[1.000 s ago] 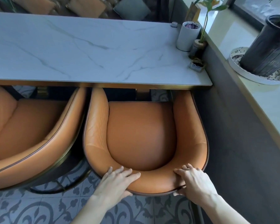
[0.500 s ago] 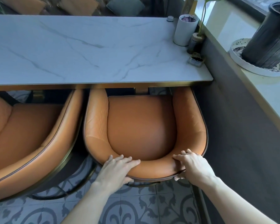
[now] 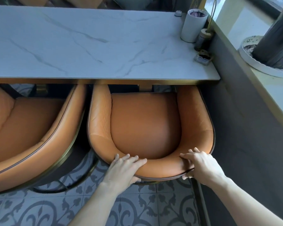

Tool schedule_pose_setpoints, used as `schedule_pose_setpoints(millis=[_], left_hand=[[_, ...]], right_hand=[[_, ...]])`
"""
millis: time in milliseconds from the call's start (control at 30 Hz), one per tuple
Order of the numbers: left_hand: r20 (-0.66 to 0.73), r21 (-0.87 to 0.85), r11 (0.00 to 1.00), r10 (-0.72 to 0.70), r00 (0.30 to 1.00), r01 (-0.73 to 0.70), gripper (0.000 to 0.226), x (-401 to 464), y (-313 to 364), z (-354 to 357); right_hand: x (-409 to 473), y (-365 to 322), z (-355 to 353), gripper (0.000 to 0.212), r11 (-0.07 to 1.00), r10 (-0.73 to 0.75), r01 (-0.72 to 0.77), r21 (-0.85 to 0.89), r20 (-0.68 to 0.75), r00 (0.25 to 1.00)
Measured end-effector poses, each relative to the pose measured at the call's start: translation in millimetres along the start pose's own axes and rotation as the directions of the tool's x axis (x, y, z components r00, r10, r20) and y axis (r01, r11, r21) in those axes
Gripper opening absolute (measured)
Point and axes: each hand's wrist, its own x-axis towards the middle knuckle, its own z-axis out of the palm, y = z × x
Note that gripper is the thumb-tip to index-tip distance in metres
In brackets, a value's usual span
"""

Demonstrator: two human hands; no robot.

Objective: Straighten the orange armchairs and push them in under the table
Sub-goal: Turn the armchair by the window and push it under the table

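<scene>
An orange armchair (image 3: 145,124) stands square to the white marble table (image 3: 88,46), its arms and seat front tucked under the table's edge. My left hand (image 3: 124,170) grips the curved backrest on its left part, fingers over the top and thumb behind. On the right part of the same backrest my right hand (image 3: 201,165) holds the rim the same way. A second orange armchair (image 3: 28,132) stands to the left, turned at an angle, its back sticking out further from the table.
A grey wall (image 3: 245,144) runs close along the right side of the held chair. A white cylinder (image 3: 194,25), a small bottle and a small dish stand at the table's right end. A dark plant pot (image 3: 278,39) sits on the ledge. Patterned tiles cover the floor.
The right armchair has slid forward, further under the table, with both hands staying on its backrest. The left armchair has not moved.
</scene>
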Motion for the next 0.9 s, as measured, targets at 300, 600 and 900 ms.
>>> schedule_pose_setpoints(millis=[300, 600, 900], left_hand=[[0.050, -0.113, 0.987, -0.107, 0.993, 0.112, 0.072, -6.0, 12.1, -6.5], [0.141, -0.121, 0.973, -0.180, 0.974, 0.197, 0.077, -27.3, 27.2, -53.3], [0.102, -0.140, 0.948, -0.272, 0.957, 0.284, 0.098, -80.7, 12.9, -97.1]], right_hand=[[-12.0, -3.2, 2.2, 0.088, 0.996, -0.079, 0.078, -0.038, -0.018, 0.997], [-39.7, -21.0, -25.9, 0.085, 0.998, -0.066, 0.065, 0.018, 0.075, 0.995], [-71.2, -64.1, -73.8, 0.096, 0.999, -0.041, 0.044, -0.020, 0.109, 0.993]])
